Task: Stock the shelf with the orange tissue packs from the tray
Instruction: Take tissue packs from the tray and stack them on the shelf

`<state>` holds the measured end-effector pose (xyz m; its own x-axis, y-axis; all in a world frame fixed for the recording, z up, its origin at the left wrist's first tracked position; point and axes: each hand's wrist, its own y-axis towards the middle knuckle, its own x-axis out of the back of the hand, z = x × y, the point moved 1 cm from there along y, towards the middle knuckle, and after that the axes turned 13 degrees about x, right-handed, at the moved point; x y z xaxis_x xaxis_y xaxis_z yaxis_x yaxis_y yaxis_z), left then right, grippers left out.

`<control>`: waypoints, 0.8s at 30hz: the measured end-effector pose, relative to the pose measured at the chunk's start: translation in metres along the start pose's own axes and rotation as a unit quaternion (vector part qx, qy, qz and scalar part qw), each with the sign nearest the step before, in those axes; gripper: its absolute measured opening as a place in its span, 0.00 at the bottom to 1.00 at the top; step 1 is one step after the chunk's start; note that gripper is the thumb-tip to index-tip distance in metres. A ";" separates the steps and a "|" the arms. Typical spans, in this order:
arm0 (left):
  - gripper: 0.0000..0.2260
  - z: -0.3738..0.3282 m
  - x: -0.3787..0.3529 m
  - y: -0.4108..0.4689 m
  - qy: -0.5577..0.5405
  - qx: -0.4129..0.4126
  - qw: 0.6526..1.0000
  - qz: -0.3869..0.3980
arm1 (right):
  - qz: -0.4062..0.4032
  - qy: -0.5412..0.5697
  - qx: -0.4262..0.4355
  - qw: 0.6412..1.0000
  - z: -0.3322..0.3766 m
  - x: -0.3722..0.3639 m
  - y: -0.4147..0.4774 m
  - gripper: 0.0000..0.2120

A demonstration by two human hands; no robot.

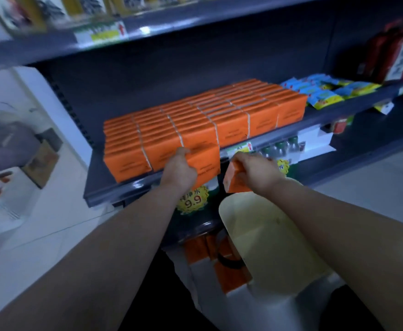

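Observation:
Several rows of orange tissue packs (195, 120) fill the dark shelf (114, 189). My left hand (180, 169) grips an orange pack (206, 167) at the shelf's front edge, in line with the third row from the left. My right hand (255, 172) holds another orange pack (235, 180) just below and in front of the shelf edge. A cream tray (267, 235) sits under my right forearm. More orange packs (229, 266) lie beside and under it.
Blue and yellow packets (324, 91) lie right of the orange rows. Red boxes (396, 56) stand at far right. Water bottles (279, 149) and a yellow 9.9 price tag (193, 199) sit on the shelf below. White floor lies to the left.

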<state>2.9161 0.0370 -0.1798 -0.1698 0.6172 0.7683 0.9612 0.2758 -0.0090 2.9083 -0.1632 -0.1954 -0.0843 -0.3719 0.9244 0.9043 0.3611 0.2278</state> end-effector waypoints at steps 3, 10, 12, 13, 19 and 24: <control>0.22 0.012 0.041 0.007 -0.037 -0.020 0.997 -0.070 | -0.038 -0.073 0.063 0.995 0.030 0.018 0.017 0.23; 0.21 0.053 0.133 0.042 -0.096 -0.006 0.962 -0.255 | -0.107 -0.043 0.157 0.981 0.113 0.027 0.087 0.23; 0.20 0.071 0.157 0.063 -0.108 -0.004 0.955 -0.276 | -0.128 -0.009 0.181 0.975 0.141 0.025 0.110 0.22; 0.19 0.084 0.168 0.076 -0.112 0.003 0.953 -0.281 | -0.128 0.002 0.192 0.973 0.154 0.024 0.122 0.22; 0.13 0.153 0.191 0.131 -0.128 0.093 0.948 -0.275 | -0.132 -0.025 0.210 0.968 0.198 0.001 0.184 0.25; 0.15 0.191 0.197 0.185 -0.140 0.168 0.937 -0.273 | -0.104 -0.029 0.198 0.974 0.207 -0.020 0.230 0.27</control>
<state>3.0193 0.3502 -0.1525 -0.7127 0.4724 0.5185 0.5991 0.7945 0.0996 3.0311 0.1039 -0.0981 -0.2816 -0.4279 0.8588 0.6341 0.5888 0.5013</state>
